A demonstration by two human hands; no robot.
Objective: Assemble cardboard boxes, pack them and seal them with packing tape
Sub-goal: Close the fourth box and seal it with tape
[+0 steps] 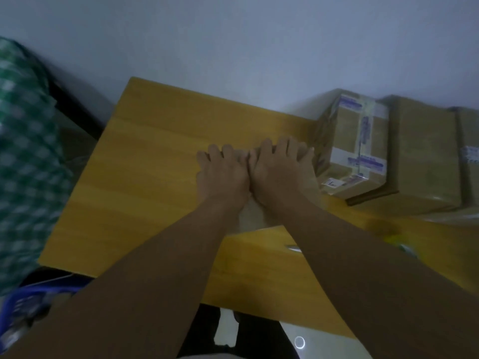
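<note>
I see both hands lying side by side on the yellow wooden surface (155,151), near the middle of my view. The left hand (223,172) and the right hand (280,169) touch along their inner edges. Their fingers are spread wide and laid flat, holding nothing and pressing down on a pale piece of cardboard (252,216). Most of that cardboard is hidden under the palms. I make out only a strip at 6 o'clock from the hands, between the two wrists, and a faint edge by the right hand, so I cannot tell its full shape.

At 3 o'clock from the hands, just beside the right hand's fingers, a taped box (355,146) stands closed, with clear tape and a printed band crossing its top. Touching it on the far side, further toward 3 o'clock, is a larger plain box (425,156), and a third box (470,151) is cut off by the edge of the view.

At 9 o'clock, well apart from the hands and off the surface, hangs a green checked cloth (26,151), blurred. At 8 o'clock, low down, there is something blue (26,301), too blurred to name. At 4 o'clock, a yellowish smear (394,239) lies on the surface, also unclear.
</note>
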